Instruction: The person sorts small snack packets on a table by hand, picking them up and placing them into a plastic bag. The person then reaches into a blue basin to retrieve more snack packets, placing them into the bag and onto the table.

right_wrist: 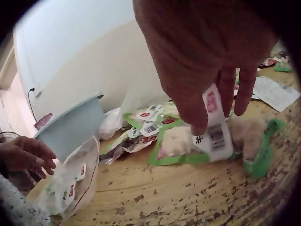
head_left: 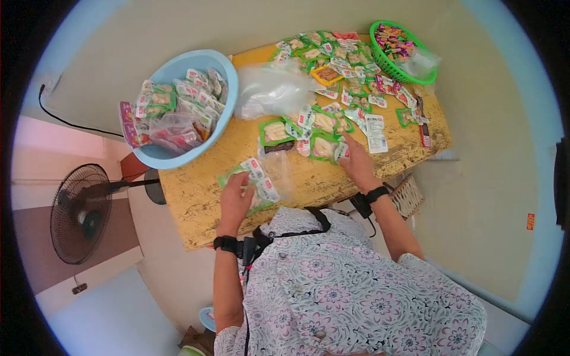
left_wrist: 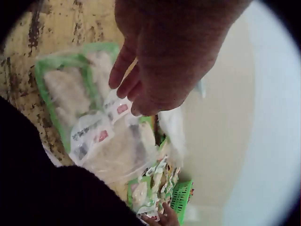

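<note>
My left hand (head_left: 236,202) hovers with loosely bent fingers over a clear plastic bag (head_left: 278,172) at the table's near left. Green-edged snack packets with white labels (head_left: 261,183) lie in that bag, and the fingertips overlap them in the left wrist view. My right hand (head_left: 358,164) is at the near side of a packet group. Between its thumb and fingers it pinches a small green-edged snack packet with a white barcode label (right_wrist: 217,134). Close by lies another green-edged packet (right_wrist: 176,141) with pale pieces inside.
A light blue basin (head_left: 233,89) of packets stands at the table's left. Clear plastic bags (head_left: 270,89) lie beside it. Many packets (head_left: 356,56) cover the back, near a green basket (head_left: 380,56) of small wrapped items. A fan (head_left: 83,213) stands left of the worn yellow table (head_left: 190,202).
</note>
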{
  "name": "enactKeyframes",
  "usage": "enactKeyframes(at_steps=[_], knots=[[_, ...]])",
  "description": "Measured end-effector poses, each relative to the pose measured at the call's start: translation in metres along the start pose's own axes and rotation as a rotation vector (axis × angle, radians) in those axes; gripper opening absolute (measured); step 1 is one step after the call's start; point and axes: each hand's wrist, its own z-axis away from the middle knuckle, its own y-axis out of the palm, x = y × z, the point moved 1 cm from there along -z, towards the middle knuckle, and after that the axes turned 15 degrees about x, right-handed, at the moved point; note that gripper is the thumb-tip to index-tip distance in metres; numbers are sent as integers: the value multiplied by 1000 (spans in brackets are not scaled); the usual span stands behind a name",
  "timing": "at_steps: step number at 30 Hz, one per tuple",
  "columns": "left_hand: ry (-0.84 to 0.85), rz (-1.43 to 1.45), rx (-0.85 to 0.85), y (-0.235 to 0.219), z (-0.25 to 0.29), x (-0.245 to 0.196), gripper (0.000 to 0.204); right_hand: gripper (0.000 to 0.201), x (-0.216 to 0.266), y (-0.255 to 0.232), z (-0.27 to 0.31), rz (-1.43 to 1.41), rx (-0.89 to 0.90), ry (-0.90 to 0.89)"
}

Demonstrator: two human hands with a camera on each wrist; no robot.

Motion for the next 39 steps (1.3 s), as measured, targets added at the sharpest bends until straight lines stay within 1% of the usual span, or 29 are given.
enactKeyframes(at_steps=[3,6,8,9,11,12,14,15,17,18,20,21,22,23,25,26,28,29,32,34,37,38,39], knots=[[-20,108,4,-7,14,-8,36,67,-9,13,5,-32,-54,20],[-61,224,20,-7,22,-2,34,40,-27,30,0,-223,35,64],[-90,299,38,-4,24,7,34,22,-35,40,-3,-661,63,26],[-74,305,44,-3,25,13,34,12,-33,40,-2,-879,78,6],[-43,321,56,-2,27,26,34,10,-33,39,2,-937,67,-7],[-76,407,88,-2,28,22,34,9,-28,34,6,-964,61,-12],[-145,575,150,-6,30,16,35,6,-17,27,11,-972,52,-20],[-151,626,178,-7,30,11,35,4,-9,21,14,-976,51,-24],[-172,722,231,-8,30,-2,38,5,9,9,20,-970,33,-73],[-209,770,272,-9,30,-12,41,6,20,3,21,-970,28,-103],[-283,868,342,-10,31,-34,47,5,48,-9,27,-836,42,-231],[-295,950,396,-9,30,-44,49,5,62,-13,30,-769,47,-297],[-304,1032,451,-6,29,-55,51,5,75,-15,34,-647,89,-347],[-310,1116,506,-3,29,-62,53,7,87,-14,38,-489,100,-461],[-276,1315,515,10,27,-69,53,11,111,-9,46,-163,112,-677],[-255,1415,522,16,26,-69,53,12,120,-6,49,-98,199,-725],[-253,1402,450,28,24,-60,49,14,132,3,53,41,369,-822],[-255,1395,412,33,23,-54,46,15,133,7,55,37,386,-831],[-278,1321,445,52,34,-35,39,17,129,12,59,-17,432,-841],[-255,1383,412,61,41,-32,35,20,125,5,63,-100,450,-815],[-267,1423,358,66,43,-28,33,23,115,1,69,-252,349,-697],[-279,1425,344,68,43,-27,33,26,110,2,69,-329,376,-610],[-255,1442,314,67,44,-28,33,28,104,5,69,-406,398,-518]])
